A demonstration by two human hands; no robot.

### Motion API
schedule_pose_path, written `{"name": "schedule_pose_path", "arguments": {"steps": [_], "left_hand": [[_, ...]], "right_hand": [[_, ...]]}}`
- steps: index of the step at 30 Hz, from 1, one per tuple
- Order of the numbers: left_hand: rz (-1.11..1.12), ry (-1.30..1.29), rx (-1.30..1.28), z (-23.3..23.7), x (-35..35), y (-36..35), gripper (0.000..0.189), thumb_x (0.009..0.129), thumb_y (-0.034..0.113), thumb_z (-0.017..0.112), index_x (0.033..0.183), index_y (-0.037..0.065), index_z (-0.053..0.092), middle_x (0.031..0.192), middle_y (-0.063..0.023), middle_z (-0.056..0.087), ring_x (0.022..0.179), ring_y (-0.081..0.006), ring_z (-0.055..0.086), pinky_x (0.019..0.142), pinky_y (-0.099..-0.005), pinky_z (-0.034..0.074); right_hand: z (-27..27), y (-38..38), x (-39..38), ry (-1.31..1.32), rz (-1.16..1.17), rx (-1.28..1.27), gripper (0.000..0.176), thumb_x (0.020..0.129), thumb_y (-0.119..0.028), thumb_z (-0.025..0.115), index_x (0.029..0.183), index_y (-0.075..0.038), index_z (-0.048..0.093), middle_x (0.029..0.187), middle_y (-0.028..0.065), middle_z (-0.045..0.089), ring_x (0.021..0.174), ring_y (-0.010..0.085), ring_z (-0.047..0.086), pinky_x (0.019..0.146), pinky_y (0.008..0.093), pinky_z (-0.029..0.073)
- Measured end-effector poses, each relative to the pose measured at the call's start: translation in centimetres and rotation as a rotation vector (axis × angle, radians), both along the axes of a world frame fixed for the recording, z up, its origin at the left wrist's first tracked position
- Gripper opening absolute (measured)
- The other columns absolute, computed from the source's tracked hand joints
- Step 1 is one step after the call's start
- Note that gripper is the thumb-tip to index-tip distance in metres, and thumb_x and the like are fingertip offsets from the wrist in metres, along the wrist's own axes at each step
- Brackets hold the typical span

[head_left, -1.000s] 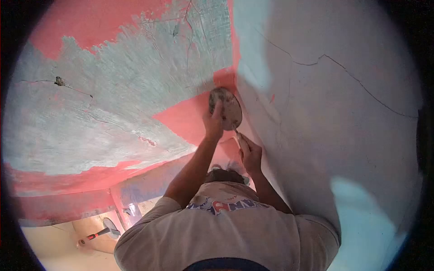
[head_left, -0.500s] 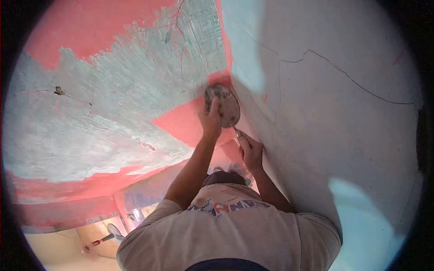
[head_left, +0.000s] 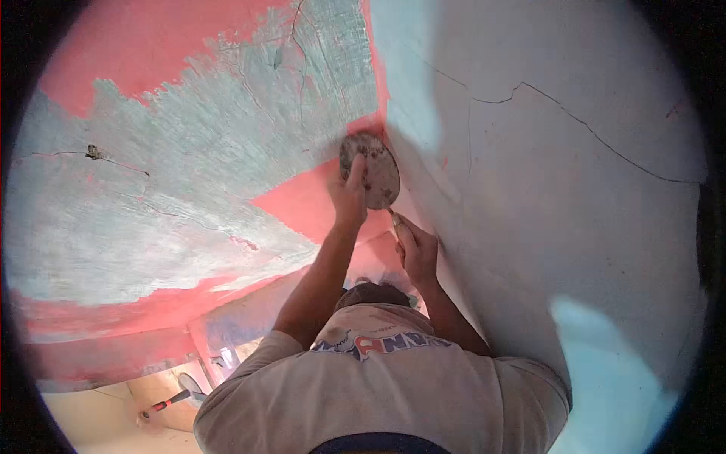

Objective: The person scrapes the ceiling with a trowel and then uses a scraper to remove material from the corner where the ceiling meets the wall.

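Note:
My left hand grips a round, flat, stained grey disc, with the thumb lying over its face and the other fingers hidden behind. At the disc's lower right edge, my right hand is closed around the slim handle of a small tool. Its front end meets or overlaps the disc's rim; the kind of tool cannot be made out. Both hands are near the corner where a pink surface, partly coated in grey-white, joins a pale wall.
A long crack runs across the pale wall. The grey-white coating has cracks and a small dark hole. At lower left lies a tool with a red and black handle. My shirt fills the bottom.
Both hands, the disc and the small tool have shifted very slightly up and left in view. The grip of each hand stays the same.

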State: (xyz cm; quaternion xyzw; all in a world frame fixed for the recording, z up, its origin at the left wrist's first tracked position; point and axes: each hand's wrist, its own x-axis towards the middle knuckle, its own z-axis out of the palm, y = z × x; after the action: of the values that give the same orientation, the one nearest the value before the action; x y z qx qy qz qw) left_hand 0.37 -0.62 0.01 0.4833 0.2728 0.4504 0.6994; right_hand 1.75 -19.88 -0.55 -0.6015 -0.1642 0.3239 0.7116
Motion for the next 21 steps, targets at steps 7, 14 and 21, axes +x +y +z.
{"name": "schedule_pose_path", "arguments": {"steps": [7,14,21], "left_hand": [[0.000,-0.032,-0.074,-0.2,0.0,-0.9,0.029,0.101,0.023,0.068,0.116,-0.003,0.069,0.105,-0.0064,0.071,0.090,-0.0142,0.065,0.079,-0.0313,0.054],[-0.004,-0.048,-0.121,1.4,0.1,-1.4,0.030,0.100,0.021,0.069,0.118,-0.004,0.068,0.108,-0.0070,0.071,0.093,-0.0156,0.066,0.082,-0.0334,0.055],[-0.036,-0.056,-0.090,2.3,-0.2,-0.9,0.031,0.100,0.020,0.069,0.118,-0.005,0.069,0.108,-0.0086,0.070,0.095,-0.0161,0.066,0.083,-0.0333,0.055]], "right_hand": [[-0.8,-0.2,0.1,-0.006,0.007,-0.006,0.035,0.104,-0.020,0.059,0.131,0.000,0.069,0.064,-0.0069,0.050,0.051,0.0008,0.039,0.044,0.0203,0.030],[0.2,0.0,0.2,-0.043,-0.020,-0.066,0.035,0.104,-0.022,0.060,0.131,0.000,0.069,0.064,-0.0062,0.050,0.050,0.0010,0.037,0.044,0.0206,0.030],[1.9,-0.2,0.8,-0.061,0.007,-0.047,0.034,0.104,-0.022,0.061,0.127,0.001,0.070,0.068,-0.0056,0.049,0.055,0.0035,0.041,0.049,0.0234,0.034]]}}
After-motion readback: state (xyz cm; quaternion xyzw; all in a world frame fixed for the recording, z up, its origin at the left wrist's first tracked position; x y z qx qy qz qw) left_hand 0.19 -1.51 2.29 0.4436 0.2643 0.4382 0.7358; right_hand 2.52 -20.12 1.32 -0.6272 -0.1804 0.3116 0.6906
